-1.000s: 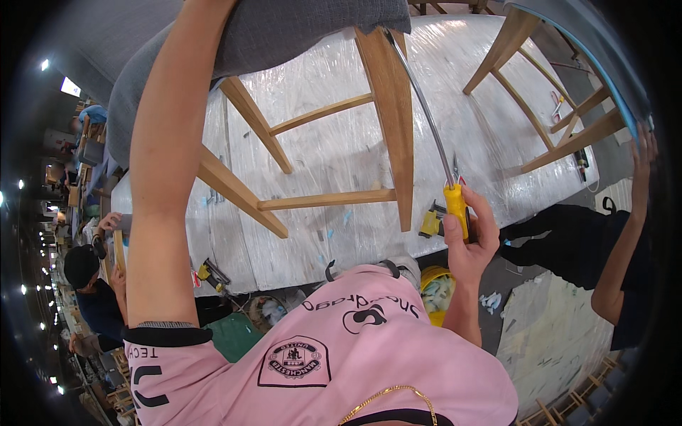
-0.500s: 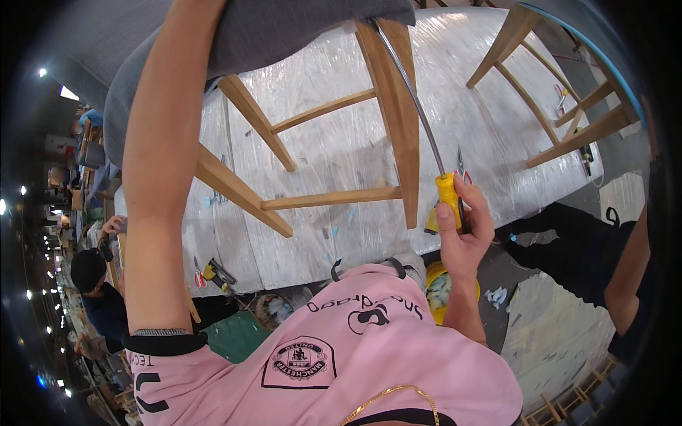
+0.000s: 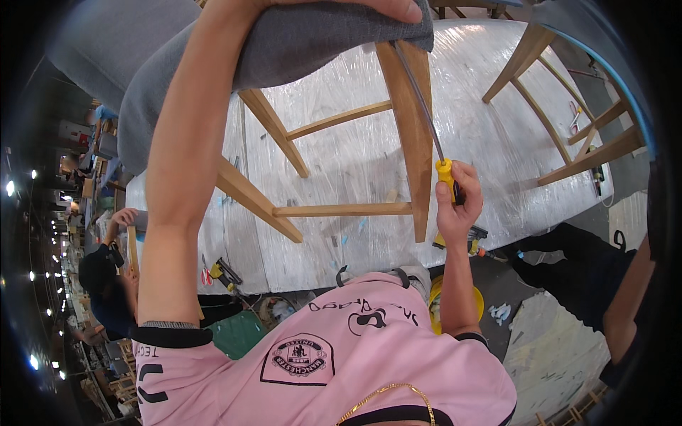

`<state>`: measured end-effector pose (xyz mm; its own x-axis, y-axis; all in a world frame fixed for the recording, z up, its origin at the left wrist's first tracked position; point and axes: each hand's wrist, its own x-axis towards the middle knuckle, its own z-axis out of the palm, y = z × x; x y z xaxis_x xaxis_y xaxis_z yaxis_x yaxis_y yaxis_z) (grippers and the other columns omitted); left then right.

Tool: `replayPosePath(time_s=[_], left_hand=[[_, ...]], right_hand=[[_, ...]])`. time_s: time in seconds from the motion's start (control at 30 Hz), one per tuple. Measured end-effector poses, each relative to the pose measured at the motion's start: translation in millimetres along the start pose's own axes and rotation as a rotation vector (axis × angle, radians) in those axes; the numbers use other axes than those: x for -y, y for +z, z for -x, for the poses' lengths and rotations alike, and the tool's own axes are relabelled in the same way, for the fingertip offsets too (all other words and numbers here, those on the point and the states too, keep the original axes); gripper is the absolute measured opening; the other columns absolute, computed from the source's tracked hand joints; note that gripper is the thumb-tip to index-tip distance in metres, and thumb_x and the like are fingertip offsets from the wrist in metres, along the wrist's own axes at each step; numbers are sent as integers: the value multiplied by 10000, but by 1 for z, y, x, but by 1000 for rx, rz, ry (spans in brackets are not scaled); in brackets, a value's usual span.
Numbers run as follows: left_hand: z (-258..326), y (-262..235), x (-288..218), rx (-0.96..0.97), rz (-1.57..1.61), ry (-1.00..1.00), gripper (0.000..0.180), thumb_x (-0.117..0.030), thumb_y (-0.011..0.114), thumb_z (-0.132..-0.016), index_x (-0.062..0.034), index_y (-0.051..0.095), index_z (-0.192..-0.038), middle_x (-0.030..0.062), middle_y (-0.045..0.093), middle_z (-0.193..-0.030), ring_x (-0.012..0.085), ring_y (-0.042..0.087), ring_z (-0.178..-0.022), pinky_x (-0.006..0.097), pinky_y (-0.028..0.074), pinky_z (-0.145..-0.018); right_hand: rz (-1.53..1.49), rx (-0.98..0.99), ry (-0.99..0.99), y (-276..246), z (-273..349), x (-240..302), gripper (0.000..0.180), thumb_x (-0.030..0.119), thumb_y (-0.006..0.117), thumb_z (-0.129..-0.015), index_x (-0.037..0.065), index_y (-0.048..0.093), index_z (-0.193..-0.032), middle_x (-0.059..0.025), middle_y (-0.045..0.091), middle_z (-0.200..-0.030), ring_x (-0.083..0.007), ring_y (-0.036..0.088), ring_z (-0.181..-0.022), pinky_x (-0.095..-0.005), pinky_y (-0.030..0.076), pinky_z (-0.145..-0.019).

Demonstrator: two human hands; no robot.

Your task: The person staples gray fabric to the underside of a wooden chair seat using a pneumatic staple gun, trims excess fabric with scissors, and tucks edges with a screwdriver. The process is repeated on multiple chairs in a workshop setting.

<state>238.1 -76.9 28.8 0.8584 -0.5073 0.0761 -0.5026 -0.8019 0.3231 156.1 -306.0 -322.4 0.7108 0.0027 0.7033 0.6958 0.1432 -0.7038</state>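
A chair with grey upholstery (image 3: 305, 53) and wooden legs (image 3: 406, 142) takes up the upper middle. My left arm reaches up across it. My left hand (image 3: 369, 6) lies on the grey fabric at the top edge, one digit stretched flat over it; the other fingers are out of the picture. Closed round the yellow handle of a long screwdriver (image 3: 444, 172), my right hand (image 3: 460, 202) is to the right of the nearest leg. The metal shaft slants up beside that leg to the fabric's lower edge, where its tip is hidden.
Clear plastic film covers the table (image 3: 341, 167). A second wooden chair (image 3: 529, 99) stands at right. Black-and-yellow tools (image 3: 226, 273) and red-handled pliers (image 3: 207, 275) lie at the front edge. A yellow bucket (image 3: 477, 298) is below. Co-workers (image 3: 106, 280) are at left and right.
The chair appears lower and farther right in the picture. My left hand has come partly into view on the fabric. My right hand still holds the screwdriver, its shaft now closer to the leg.
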Motion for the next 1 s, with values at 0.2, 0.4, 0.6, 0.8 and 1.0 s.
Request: replayPosePath(time_s=[0.2,0.4,0.6,0.8,1.0], left_hand=[[-4,6,-1,-6,-12,67,603,-458,804,-767,-74,640,-1202,129,669,-1149,263,630,-1097,372,492,-953],[1,9,-20,-51,-355,274,643,-446,811,-761,-53,599,-1224,147,651,-1145,298,624,-1108,390,487,-971],[5,6,-21,-23,-421,133,682,-447,823,-754,-57,573,-1255,163,640,-1148,322,629,-1084,404,495,-954],[-15,-8,-42,98,-423,197,538,-469,815,-782,-35,709,-1081,122,701,-1023,273,662,-1005,376,508,-915],[-42,-2,-19,251,101,142,435,-447,780,-890,-39,793,-1040,68,763,-944,165,675,-911,316,501,-856]], right_hand=[[-148,-28,175,-3,5,-4,333,123,761,-939,35,651,-1241,-169,675,-1136,-180,657,-943,-276,511,-809],[-178,-12,280,-16,2,27,342,108,778,-918,32,678,-1236,-143,693,-1122,-174,666,-931,-272,509,-808],[151,106,142,-50,7,65,360,53,776,-879,14,700,-1229,-148,707,-1090,-189,671,-936,-286,512,-812],[107,-36,253,-68,27,98,369,70,784,-887,-9,691,-1236,-160,712,-1105,-208,678,-961,-300,523,-848],[164,-14,249,-61,0,107,377,76,792,-890,-8,691,-1244,-169,710,-1122,-206,682,-974,-292,525,-863]])
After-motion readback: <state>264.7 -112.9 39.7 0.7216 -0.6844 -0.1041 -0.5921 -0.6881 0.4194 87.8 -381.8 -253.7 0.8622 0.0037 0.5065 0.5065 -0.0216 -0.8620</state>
